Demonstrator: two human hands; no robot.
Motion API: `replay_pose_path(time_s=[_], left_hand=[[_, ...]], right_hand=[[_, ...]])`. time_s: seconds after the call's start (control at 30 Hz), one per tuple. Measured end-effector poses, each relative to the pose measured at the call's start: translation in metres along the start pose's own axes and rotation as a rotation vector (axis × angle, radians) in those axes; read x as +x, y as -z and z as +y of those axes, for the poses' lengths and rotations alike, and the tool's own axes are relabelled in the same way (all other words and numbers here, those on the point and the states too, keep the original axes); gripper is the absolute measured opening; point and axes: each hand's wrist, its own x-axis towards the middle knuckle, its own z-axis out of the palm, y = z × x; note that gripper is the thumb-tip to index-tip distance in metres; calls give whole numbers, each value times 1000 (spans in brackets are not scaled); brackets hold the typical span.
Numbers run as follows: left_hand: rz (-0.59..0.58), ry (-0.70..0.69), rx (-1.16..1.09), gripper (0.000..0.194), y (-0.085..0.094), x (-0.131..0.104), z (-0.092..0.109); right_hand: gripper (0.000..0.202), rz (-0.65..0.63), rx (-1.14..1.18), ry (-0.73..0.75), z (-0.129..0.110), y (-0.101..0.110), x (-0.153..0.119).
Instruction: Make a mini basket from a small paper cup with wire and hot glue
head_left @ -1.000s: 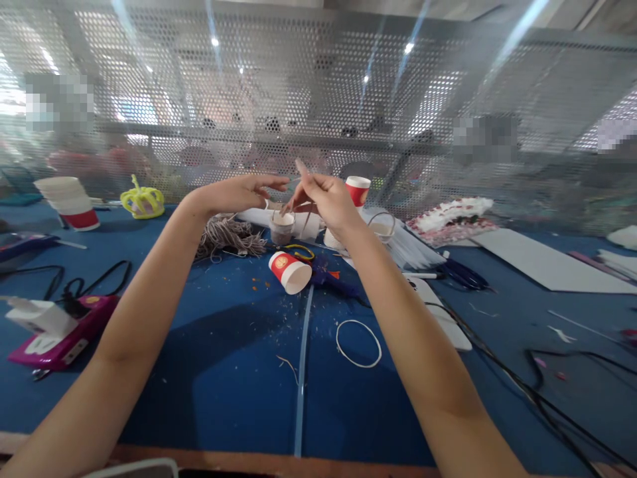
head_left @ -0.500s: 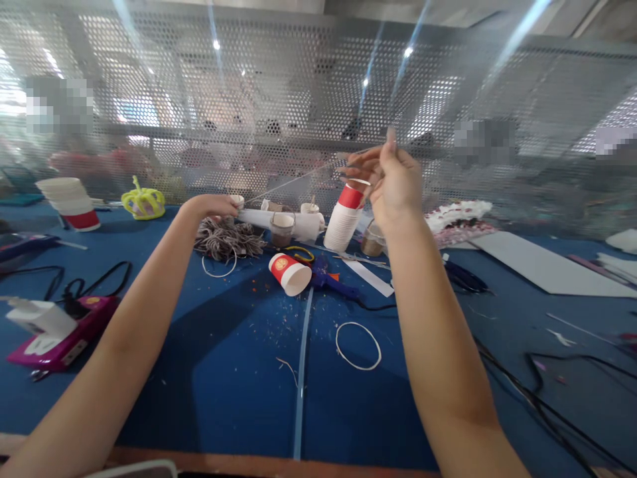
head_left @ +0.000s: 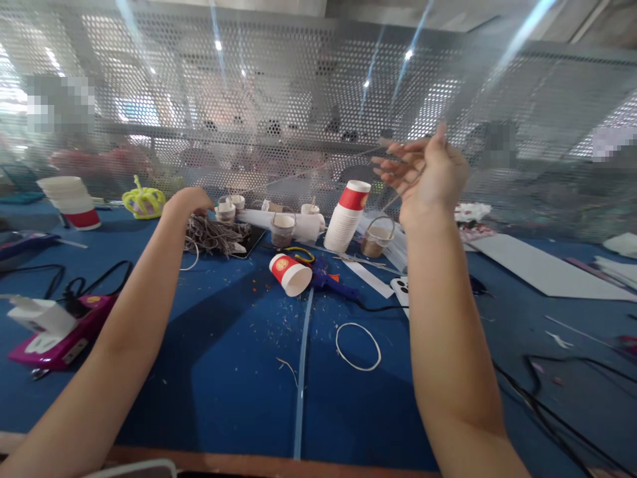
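Note:
My left hand is closed at the far edge of a tangled bundle of grey cord; its fingertips are partly hidden. My right hand is raised at the right, thumb up, its other fingers loosely curled round a thin cord. A faint strand runs leftward from this hand. Below it stand a small brown-and-white bucket with a handle and a tall stack of paper cups. A red-and-white paper cup lies on its side near the middle.
A blue glue gun with a black cable lies beside the tipped cup. A white ring of cord is nearer me. On the left are a magenta power strip and a yellow-green crown-like craft. A perforated metal screen stands behind.
My right hand has moved right, away from the cup stack, stretching out the strand. My left hand has shifted left, and the cord bundle has slid left with it, uncovering a dark flat object.

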Motion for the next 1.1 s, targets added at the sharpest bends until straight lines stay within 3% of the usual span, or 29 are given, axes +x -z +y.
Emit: replay_pose_path(time_s=[0.1, 0.23, 0.33, 0.43, 0.53, 0.6, 0.67, 0.83, 1.0, 1.1], left_hand=[[17, 166, 54, 31, 5, -5, 18], [163, 160, 78, 32, 14, -16, 39], [418, 192, 38, 33, 14, -19, 43], [700, 229, -228, 34, 12, -16, 41], [848, 110, -279, 33, 11, -13, 40], [870, 48, -160, 30, 12, -14, 41], [816, -13, -67, 29, 12, -15, 44], [720, -236, -46, 27, 9, -14, 50], [835, 3, -142, 32, 15, -17, 49], [861, -9, -74, 32, 20, -21, 45]], right_hand=[[52, -68, -88, 15, 5, -3, 1], [46, -119, -12, -39, 7, -17, -5], [41, -70, 138, -122, 4, -28, -13], [40, -64, 256, -141, 2, -34, -17], [38, -102, 289, -174, 3, -37, -18], [38, -115, 293, -193, 5, -37, -17], [39, -137, 283, -201, 6, -38, -17], [40, -215, 231, -187, 8, -39, -19], [44, -288, 199, -199, 10, -40, -20], [45, -309, 187, -206, 11, -41, -20]])
